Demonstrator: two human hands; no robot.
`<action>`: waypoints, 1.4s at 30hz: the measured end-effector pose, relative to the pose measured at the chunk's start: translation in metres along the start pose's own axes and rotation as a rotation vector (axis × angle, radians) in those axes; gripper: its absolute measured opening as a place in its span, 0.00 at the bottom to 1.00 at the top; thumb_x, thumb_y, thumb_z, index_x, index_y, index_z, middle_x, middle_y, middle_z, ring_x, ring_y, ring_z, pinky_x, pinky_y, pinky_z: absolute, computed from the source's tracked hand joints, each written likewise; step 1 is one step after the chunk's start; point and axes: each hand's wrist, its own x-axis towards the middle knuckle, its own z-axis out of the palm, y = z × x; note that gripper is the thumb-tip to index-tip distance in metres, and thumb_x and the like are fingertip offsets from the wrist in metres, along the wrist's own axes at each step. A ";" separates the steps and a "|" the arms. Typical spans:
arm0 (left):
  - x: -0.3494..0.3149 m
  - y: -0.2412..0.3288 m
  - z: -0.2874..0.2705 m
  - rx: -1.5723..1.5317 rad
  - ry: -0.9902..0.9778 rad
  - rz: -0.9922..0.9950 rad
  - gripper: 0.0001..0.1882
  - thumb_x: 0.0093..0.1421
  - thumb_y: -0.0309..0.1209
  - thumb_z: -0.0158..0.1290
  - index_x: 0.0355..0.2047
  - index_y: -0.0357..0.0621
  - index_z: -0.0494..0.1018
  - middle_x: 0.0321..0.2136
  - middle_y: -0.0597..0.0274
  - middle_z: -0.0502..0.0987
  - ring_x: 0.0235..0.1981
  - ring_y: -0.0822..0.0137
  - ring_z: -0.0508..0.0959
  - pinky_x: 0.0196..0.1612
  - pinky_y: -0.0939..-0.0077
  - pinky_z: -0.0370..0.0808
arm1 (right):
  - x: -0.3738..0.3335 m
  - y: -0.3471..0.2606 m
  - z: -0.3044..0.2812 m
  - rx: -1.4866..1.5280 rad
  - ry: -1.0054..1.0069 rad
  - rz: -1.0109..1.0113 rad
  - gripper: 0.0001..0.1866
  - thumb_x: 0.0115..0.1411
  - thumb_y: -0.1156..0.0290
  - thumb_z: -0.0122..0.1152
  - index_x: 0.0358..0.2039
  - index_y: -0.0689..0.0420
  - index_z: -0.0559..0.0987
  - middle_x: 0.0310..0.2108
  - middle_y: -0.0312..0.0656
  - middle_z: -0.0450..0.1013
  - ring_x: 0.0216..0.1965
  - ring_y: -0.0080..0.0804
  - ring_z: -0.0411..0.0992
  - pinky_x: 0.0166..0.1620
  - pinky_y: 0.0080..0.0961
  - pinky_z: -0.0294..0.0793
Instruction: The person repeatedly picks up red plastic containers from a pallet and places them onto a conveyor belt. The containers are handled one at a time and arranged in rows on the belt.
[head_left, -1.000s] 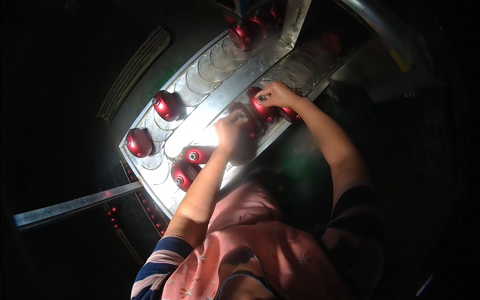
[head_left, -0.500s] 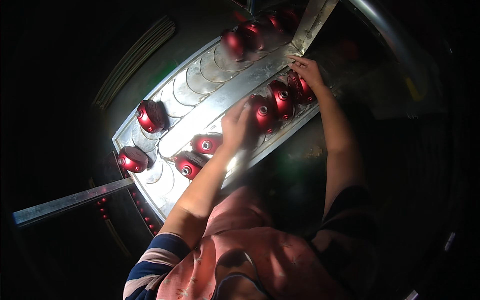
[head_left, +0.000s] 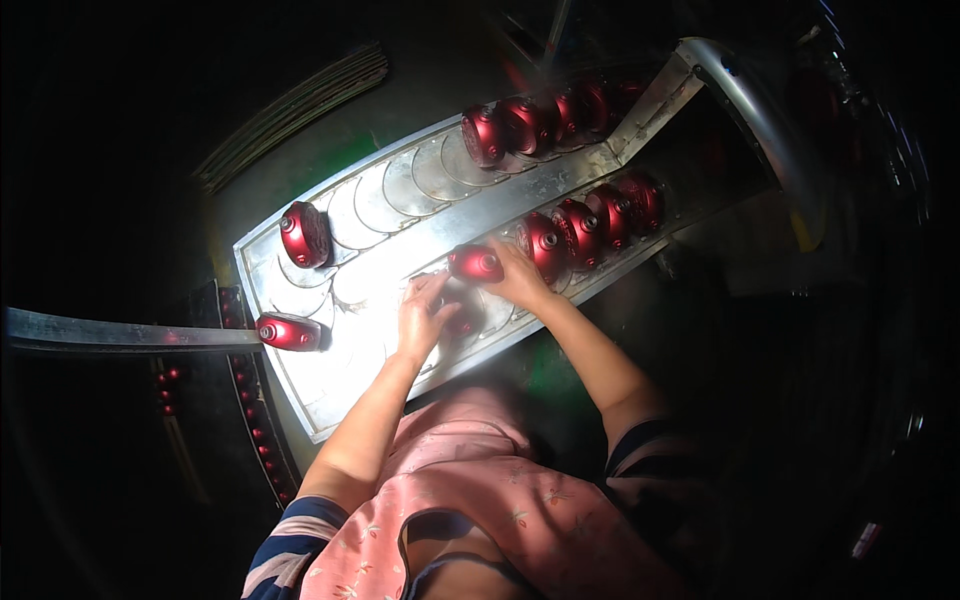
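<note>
Right hand [head_left: 520, 280] clasping a red metal cap [head_left: 476, 263] on the bright steel tray [head_left: 345, 400], left hand [head_left: 422, 318] seemingly pressing another cap [head_left: 462, 320] underneath, grip there hard to tell; best seated squarely into a scalloped pocket.

Your one head camera looks steeply down from close above at the metal tray [head_left: 300, 395], your forearms entering from the lower edge, its fisheye rim dark.
</note>
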 end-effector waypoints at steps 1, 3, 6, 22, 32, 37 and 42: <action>0.002 -0.012 0.001 -0.027 0.009 -0.047 0.24 0.48 0.29 0.66 0.48 0.46 0.78 0.52 0.61 0.78 0.53 0.55 0.72 0.58 0.62 0.67 | 0.002 0.003 0.008 -0.013 -0.009 0.069 0.46 0.46 0.65 0.73 0.64 0.59 0.61 0.57 0.55 0.66 0.59 0.52 0.63 0.61 0.41 0.64; 0.010 -0.034 -0.001 -0.018 0.010 0.160 0.19 0.49 0.31 0.66 0.42 0.45 0.78 0.52 0.55 0.77 0.59 0.54 0.71 0.62 0.59 0.66 | 0.006 0.006 0.020 -0.026 0.168 0.007 0.40 0.44 0.62 0.75 0.56 0.59 0.68 0.52 0.54 0.69 0.55 0.52 0.66 0.58 0.42 0.66; 0.032 -0.052 0.006 -0.079 -0.092 0.194 0.14 0.51 0.31 0.65 0.38 0.43 0.78 0.51 0.53 0.77 0.60 0.53 0.71 0.67 0.57 0.61 | 0.012 0.012 0.026 -0.121 0.309 0.093 0.34 0.42 0.63 0.76 0.49 0.60 0.71 0.48 0.54 0.70 0.51 0.54 0.67 0.56 0.45 0.66; -0.251 -0.183 -0.182 -0.614 -0.342 0.187 0.16 0.60 0.33 0.58 0.49 0.45 0.78 0.42 0.56 0.81 0.45 0.66 0.80 0.50 0.73 0.74 | -0.107 -0.188 0.152 -0.185 0.813 0.041 0.33 0.49 0.79 0.65 0.57 0.64 0.66 0.54 0.52 0.65 0.58 0.49 0.63 0.62 0.41 0.59; -0.510 -0.502 -0.398 -0.754 0.073 -0.288 0.14 0.58 0.29 0.60 0.45 0.40 0.80 0.36 0.61 0.83 0.37 0.75 0.81 0.43 0.80 0.76 | -0.116 -0.497 0.522 0.238 0.124 -0.153 0.23 0.55 0.84 0.60 0.53 0.60 0.71 0.45 0.41 0.71 0.41 0.26 0.74 0.46 0.22 0.74; -0.558 -0.629 -0.457 -0.950 0.330 -0.417 0.15 0.58 0.25 0.59 0.46 0.35 0.78 0.37 0.55 0.83 0.38 0.71 0.81 0.45 0.78 0.76 | -0.076 -0.552 0.669 0.467 -0.244 -0.071 0.22 0.60 0.86 0.56 0.55 0.59 0.69 0.46 0.37 0.70 0.41 0.21 0.70 0.46 0.17 0.72; -0.589 -0.755 -0.514 -1.069 0.540 -0.566 0.14 0.59 0.22 0.58 0.46 0.32 0.76 0.39 0.57 0.82 0.43 0.68 0.81 0.49 0.76 0.76 | 0.015 -0.586 0.808 0.530 -0.530 -0.006 0.23 0.60 0.87 0.56 0.55 0.60 0.68 0.45 0.36 0.69 0.43 0.22 0.69 0.49 0.21 0.71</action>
